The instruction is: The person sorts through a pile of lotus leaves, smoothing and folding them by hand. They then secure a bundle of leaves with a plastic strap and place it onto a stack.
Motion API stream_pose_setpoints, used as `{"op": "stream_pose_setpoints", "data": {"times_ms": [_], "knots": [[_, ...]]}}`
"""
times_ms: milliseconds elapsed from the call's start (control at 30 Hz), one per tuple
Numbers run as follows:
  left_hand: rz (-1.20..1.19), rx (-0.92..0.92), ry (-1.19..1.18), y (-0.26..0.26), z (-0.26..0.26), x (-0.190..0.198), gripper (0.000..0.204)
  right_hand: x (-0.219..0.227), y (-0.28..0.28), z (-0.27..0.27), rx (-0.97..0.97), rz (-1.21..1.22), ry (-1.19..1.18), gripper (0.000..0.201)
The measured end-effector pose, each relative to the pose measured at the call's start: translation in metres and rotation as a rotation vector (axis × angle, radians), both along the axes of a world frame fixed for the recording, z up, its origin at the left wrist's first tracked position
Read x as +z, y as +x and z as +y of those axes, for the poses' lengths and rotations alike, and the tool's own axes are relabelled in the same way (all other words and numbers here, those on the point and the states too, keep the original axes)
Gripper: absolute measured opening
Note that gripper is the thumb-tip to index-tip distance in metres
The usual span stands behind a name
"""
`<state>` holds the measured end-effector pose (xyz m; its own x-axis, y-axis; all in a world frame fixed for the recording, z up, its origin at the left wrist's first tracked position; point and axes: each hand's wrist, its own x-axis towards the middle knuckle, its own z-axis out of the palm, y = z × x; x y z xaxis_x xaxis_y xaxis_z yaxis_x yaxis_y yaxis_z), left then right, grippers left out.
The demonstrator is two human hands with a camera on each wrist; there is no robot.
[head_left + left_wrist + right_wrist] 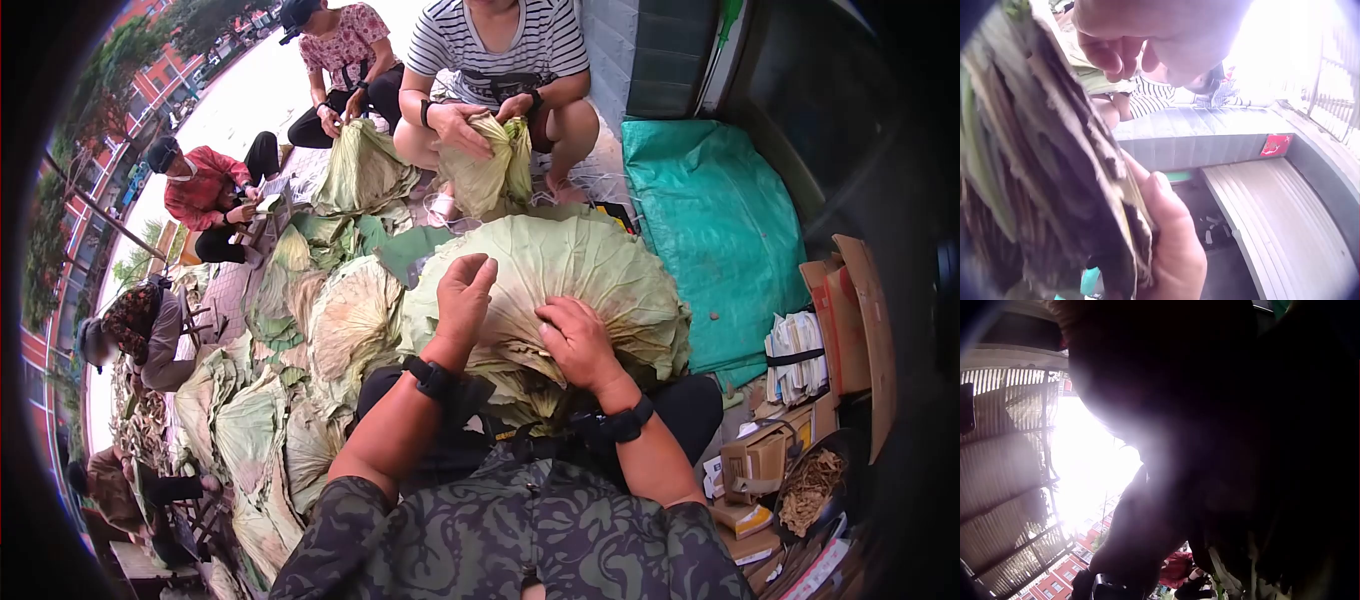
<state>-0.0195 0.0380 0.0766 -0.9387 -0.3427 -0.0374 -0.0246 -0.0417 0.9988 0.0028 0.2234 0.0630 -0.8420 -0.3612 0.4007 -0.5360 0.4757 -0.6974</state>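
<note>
A thick round bundle of large pale green leaves (600, 255), browned at its lower folds, lies over the person's lap. The left hand (466, 300) is raised above the bundle's left part, fingers loosely bent, holding nothing visible. At the bundle's near middle, the right hand (580, 342) grips the gathered edge. The left wrist view shows the layered, dark leaf edges (1054, 156) from the side, with the right hand's thumb (1175, 247) against them and the left hand (1154, 37) above, apart from them. Most of the right wrist view is too dark to tell.
More leaves (255, 430) spread over the ground at left. A person in a striped top (500, 50) faces the bundle, handling leaves; several others sit beyond at left. A green tarp (710, 240), cardboard boxes (755, 465) and a bowl of dried pieces (812, 490) lie at right.
</note>
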Motion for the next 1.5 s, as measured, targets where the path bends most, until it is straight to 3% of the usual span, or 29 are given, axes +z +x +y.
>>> {"op": "stream_pose_setpoints", "data": {"times_ms": [200,433,600,800,967,1033,1100,1167,1300,1367,1433,1467,1500], "knots": [[-0.026,0.033,-0.034,-0.019,-0.008,-0.001,0.033,0.007,0.001,0.001,0.027,-0.007,0.048,0.029],[-0.108,-0.095,-0.031,-0.011,0.005,-0.04,0.032,0.005,0.001,0.002,0.022,-0.02,0.026,0.03],[-0.191,-0.113,0.037,-0.009,0.003,-0.018,0.047,0.006,0.001,0.001,0.013,-0.018,0.027,0.029],[-0.112,0.102,-0.049,-0.023,-0.001,-0.005,0.08,0.005,0.002,0.002,0.014,-0.024,0.026,0.03],[-0.137,0.165,-0.022,-0.048,-0.005,0.001,0.083,0.002,0.002,0.001,-0.005,-0.037,0.01,0.029],[-0.215,0.233,0.108,-0.062,-0.007,0.007,0.084,0.001,0.002,0.001,-0.009,-0.039,0.015,0.029],[-0.211,0.203,0.239,-0.076,-0.015,0.01,0.065,-0.001,0.002,0.001,-0.017,-0.028,0.019,0.029],[-0.185,0.077,0.274,-0.091,-0.032,0.006,0.077,-0.001,0.003,0.0,-0.019,-0.03,0.015,0.029],[-0.187,0.071,0.36,-0.118,-0.046,0.008,0.051,0.003,0.004,0.0,-0.018,-0.035,0.0,0.029],[-0.257,0.153,0.364,-0.134,-0.053,0.0,0.042,0.003,0.004,0.0,-0.024,-0.035,0.0,0.029],[-0.051,-0.091,-0.049,-0.159,-0.092,-0.055,0.033,0.004,0.005,0.0,-0.029,-0.036,0.001,0.028],[0.21,-0.138,-0.137,-0.183,-0.122,-0.103,0.022,0.004,0.005,0.0,-0.032,-0.032,-0.004,0.028],[0.207,-0.14,-0.136,-0.166,-0.1,-0.07,0.022,0.004,0.005,0.0,-0.035,-0.027,-0.009,0.028]]}}
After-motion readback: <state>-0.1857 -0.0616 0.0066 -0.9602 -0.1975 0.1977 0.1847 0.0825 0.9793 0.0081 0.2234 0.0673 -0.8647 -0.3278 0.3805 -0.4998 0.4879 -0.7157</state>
